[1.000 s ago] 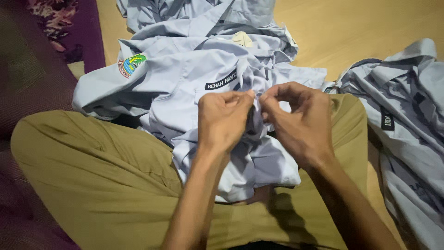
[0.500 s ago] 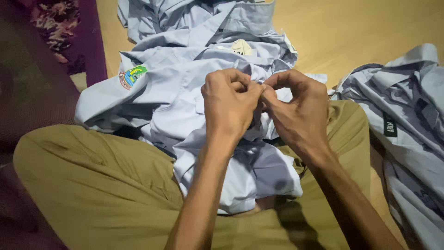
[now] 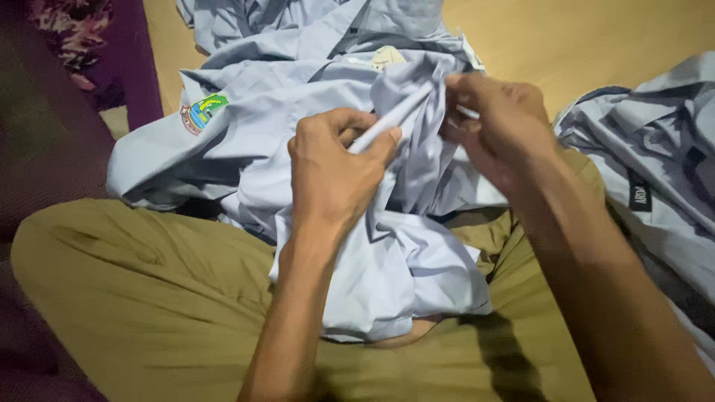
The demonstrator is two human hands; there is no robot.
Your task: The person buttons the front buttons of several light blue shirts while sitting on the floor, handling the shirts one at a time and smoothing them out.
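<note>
Between the two sets of fingers runs a taut fold of the pale blue shirt, drawn out like a narrow ridge from one hand to the other. On the left hand the fingers are curled together and pinched on the lower end of that fold, the thumb pressing the cloth against the forefinger, with the back of the hand turned up to the camera. On the right hand the fingers are closed on the upper end of the same fold, just beside the collar area; a small pale edge of cloth shows between them, though which part of the garment it is cannot be told.

Below the hands the shirt hangs bunched and crumpled over the person's lap, resting on olive-khaki trousers. Its upper part spreads away from the person onto the floor, a light wooden-looking surface. A sleeve lying to the left bears a colourful embroidered badge, well apart from the left hand. A small cream tag sits near the collar, just above the pinched fold.

To the right, near the right forearm, lies a second pale blue shirt with a small black label. At the upper left, a dark purple patterned cloth borders the floor.
</note>
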